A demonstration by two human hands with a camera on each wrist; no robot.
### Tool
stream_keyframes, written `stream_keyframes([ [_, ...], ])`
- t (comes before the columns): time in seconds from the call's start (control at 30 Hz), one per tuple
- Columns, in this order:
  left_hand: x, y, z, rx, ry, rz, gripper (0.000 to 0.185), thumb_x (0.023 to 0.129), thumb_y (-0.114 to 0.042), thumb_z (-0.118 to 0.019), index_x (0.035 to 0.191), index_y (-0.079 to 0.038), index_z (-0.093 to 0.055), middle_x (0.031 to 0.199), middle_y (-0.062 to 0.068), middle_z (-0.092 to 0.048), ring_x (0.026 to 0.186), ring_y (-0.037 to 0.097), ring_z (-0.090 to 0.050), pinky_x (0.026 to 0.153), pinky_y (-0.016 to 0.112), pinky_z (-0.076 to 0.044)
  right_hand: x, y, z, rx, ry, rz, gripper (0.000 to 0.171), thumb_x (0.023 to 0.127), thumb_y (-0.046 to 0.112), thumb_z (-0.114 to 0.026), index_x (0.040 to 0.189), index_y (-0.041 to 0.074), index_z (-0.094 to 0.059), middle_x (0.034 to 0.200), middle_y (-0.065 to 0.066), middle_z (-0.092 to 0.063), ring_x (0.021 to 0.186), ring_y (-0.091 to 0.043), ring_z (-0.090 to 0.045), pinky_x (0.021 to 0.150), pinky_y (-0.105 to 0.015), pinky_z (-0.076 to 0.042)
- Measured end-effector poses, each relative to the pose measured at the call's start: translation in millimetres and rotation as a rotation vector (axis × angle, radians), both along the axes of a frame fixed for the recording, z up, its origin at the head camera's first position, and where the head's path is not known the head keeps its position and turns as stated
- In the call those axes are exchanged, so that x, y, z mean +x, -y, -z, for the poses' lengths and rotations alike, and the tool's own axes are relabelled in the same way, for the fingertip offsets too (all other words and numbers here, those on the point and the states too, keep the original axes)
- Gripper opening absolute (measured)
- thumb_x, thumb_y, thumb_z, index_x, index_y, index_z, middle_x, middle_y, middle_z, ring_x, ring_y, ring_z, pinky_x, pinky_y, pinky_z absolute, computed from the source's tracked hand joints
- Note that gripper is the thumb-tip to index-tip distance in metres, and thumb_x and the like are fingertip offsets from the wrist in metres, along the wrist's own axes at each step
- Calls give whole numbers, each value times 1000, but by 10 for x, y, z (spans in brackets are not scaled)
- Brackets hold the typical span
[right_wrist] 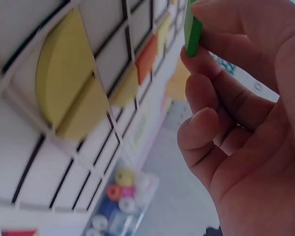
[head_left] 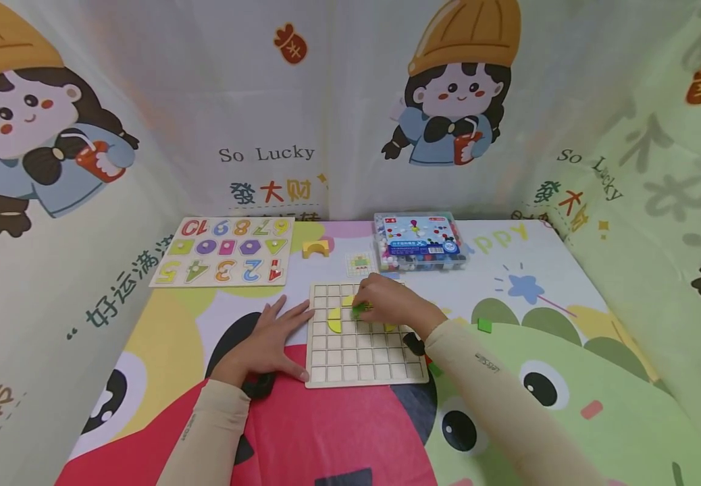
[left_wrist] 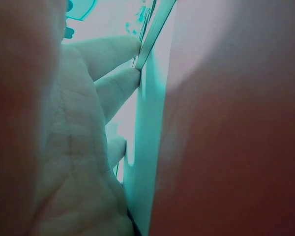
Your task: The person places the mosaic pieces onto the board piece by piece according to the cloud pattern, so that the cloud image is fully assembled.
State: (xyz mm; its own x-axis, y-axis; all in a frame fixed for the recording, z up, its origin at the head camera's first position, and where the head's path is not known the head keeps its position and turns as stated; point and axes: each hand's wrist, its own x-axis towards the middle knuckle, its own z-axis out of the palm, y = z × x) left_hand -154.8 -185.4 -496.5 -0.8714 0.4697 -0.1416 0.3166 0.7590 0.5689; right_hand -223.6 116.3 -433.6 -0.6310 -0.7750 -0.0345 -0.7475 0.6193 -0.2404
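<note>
A pale wooden grid board [head_left: 350, 358] lies flat on the table between both hands. My left hand [head_left: 268, 341] is spread, with its fingertips and thumb against the board's left edge; the left wrist view shows those fingertips meeting the edge. Over the upper part of the grid, my right hand [head_left: 390, 300] pinches a small green tile [right_wrist: 192, 32] between thumb and fingers. Rounded yellow pieces [head_left: 335, 320] sit in cells beneath and left of it. In the right wrist view, an orange piece [right_wrist: 146, 58] sits among the yellow ones. The right hand hides part of the grid.
Behind the board are a number-and-shape puzzle [head_left: 223, 283], a yellow arch block [head_left: 315, 248], a small pattern card [head_left: 360, 264] and a clear box of beads [head_left: 420, 243]. A green tile [head_left: 484, 325] lies right of the right forearm, another [head_left: 435, 369] by the board's right edge.
</note>
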Motion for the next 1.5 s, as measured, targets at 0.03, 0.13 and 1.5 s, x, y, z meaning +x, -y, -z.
stream_keyframes([
  [0.03,0,-3,-7,0,0,2,125,60,-60,-95,166,-26,-37,177,-3,-24,165,40,2,130,71,-1,-7,31,15,8,5,0,16,97,20,-78,112,15,-83,109,-3,-76,106,-22,-64,96,-38,-57],
  [0.13,-1,-15,-29,1,0,6,125,61,-59,-95,166,-26,-38,177,-2,-24,165,40,1,130,71,-1,-13,106,36,20,13,11,14,97,17,-77,109,16,-84,109,-2,-76,105,-21,-63,94,-38,-57],
  [1.5,16,2,2,-10,-7,5,124,61,-60,-95,166,-27,-38,177,-2,-25,165,40,0,130,71,-2,93,304,185,42,50,160,24,99,20,-77,121,14,-82,118,-5,-73,111,-20,-62,96,-38,-59],
])
